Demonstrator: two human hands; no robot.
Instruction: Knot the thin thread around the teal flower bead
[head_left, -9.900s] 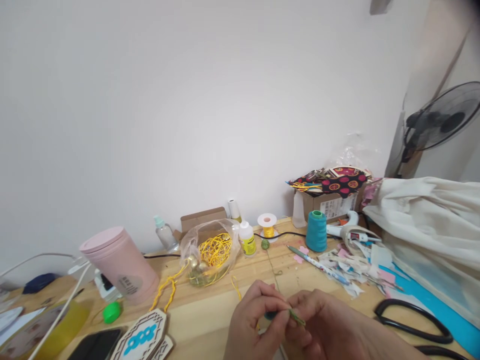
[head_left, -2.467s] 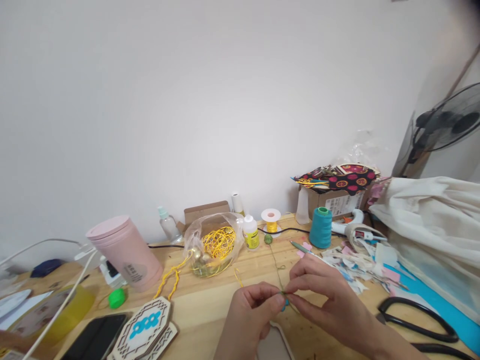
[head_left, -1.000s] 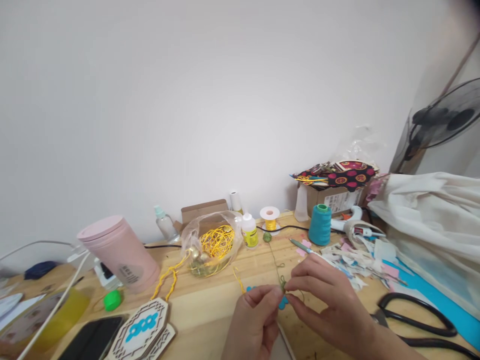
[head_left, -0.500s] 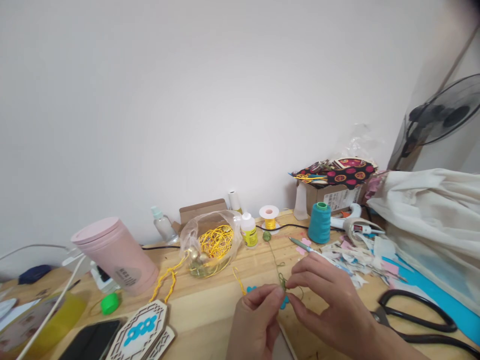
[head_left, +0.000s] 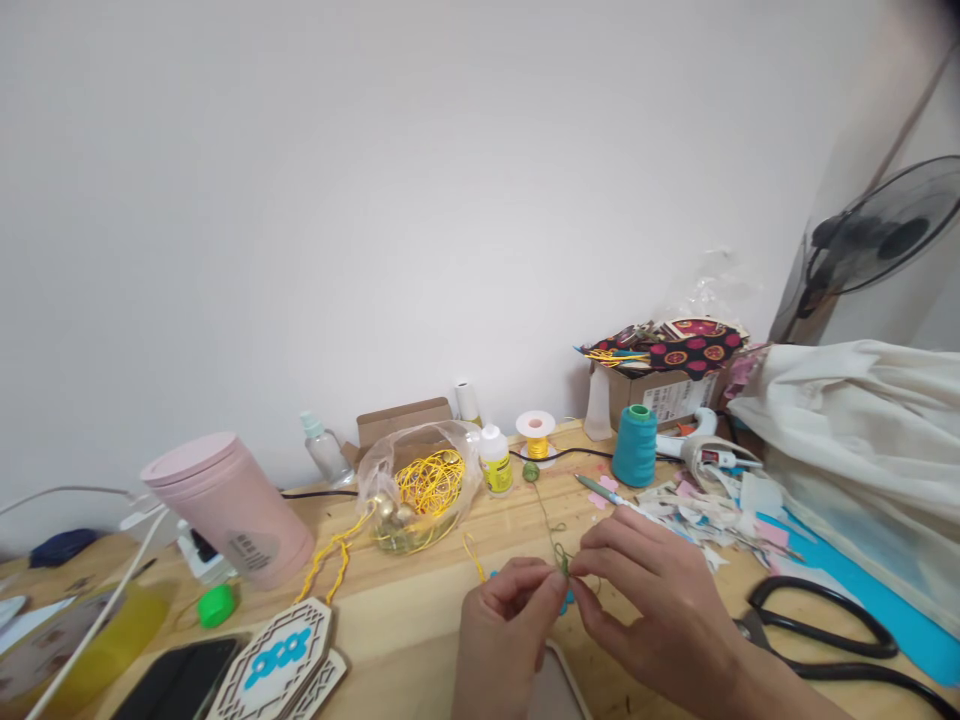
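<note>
My left hand (head_left: 506, 625) and my right hand (head_left: 649, 595) meet over the wooden table (head_left: 420, 600), fingertips pinched together on a thin olive-green cord (head_left: 553, 535). The cord runs away from my fingers to a small green bead (head_left: 531, 471). A small blue piece (head_left: 570, 597) shows just under the pinch, partly hidden by my fingers. A short yellow cord (head_left: 472, 557) lies just left of my left hand.
A clear bag of yellow cord (head_left: 420, 490), pink tumbler (head_left: 229, 510), glue bottle (head_left: 495, 462), yellow spool (head_left: 536, 436) and teal thread cone (head_left: 634, 447) stand behind. Black scissors (head_left: 825, 630), paper scraps (head_left: 705, 510) and white cloth (head_left: 862, 440) lie right; wooden octagon (head_left: 281, 665) and phone (head_left: 176, 685) left.
Both hands have stayed pinched on the green cord, with only small finger shifts. The view has drifted slightly, and the blue piece is more hidden under my fingers.
</note>
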